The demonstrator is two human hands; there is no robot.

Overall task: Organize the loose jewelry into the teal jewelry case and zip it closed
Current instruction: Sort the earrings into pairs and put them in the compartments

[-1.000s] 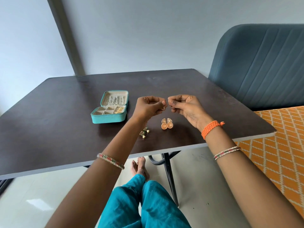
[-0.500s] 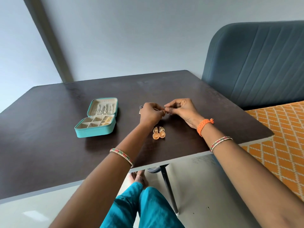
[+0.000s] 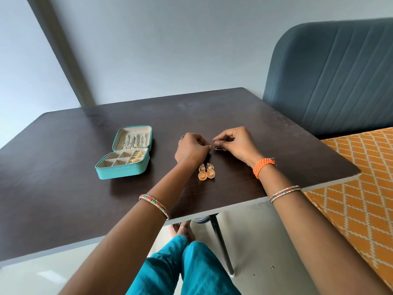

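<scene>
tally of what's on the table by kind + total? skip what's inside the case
Teal jewelry case, open: 1
Gold dome earrings, loose on the table: 2
Small metal piece at the right hand fingertips, too small to identify: 1
Total: 4
The left hand is curled as if pinching; anything in it is hidden.

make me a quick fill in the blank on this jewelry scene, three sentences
1. The teal jewelry case lies ____ on the dark table.
2. The pair of gold jhumka earrings lies on the table to the ____ of the case.
3. The orange braided band is on the ____ wrist.

Missing words: open; right; right
</scene>
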